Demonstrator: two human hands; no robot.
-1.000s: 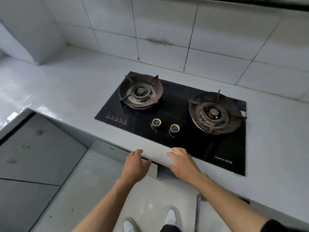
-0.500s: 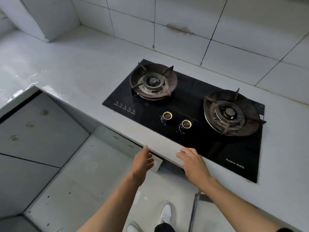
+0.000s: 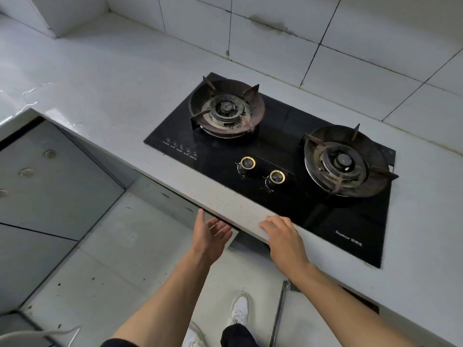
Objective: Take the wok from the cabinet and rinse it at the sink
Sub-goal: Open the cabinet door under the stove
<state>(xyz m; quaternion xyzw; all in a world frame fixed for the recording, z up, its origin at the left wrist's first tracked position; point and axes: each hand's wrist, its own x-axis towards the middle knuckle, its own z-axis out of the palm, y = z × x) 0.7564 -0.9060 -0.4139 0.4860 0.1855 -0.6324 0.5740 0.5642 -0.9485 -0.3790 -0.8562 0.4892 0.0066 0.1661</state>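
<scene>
here both hands reach toward the front edge of the pale worktop (image 3: 105, 78), just below the black glass gas hob (image 3: 283, 144). the left hand (image 3: 210, 236) sits a little under the worktop lip, palm turned inward, fingers spread loosely and holding nothing. the right hand (image 3: 284, 236) lies palm down with its fingertips on the rounded worktop edge, fingers extended and relaxed, gripping nothing. the gap between the hands is dark, showing the shadowed space under the worktop where the cabinet front (image 3: 172, 196) runs; whether a door is ajar there i cannot tell. the wok is nowhere in view, so its place cannot be told. on the hob, the left burner (image 3: 226, 110) and the right burner (image 3: 343, 161) carry rusty pan supports, and two brass-ringed knobs (image 3: 261, 169) sit between them near the front. white wall tiles (image 3: 275, 41) rise behind. below, a white shoe (image 3: 240, 309) stands on the grey tiled floor (image 3: 105, 259).
</scene>
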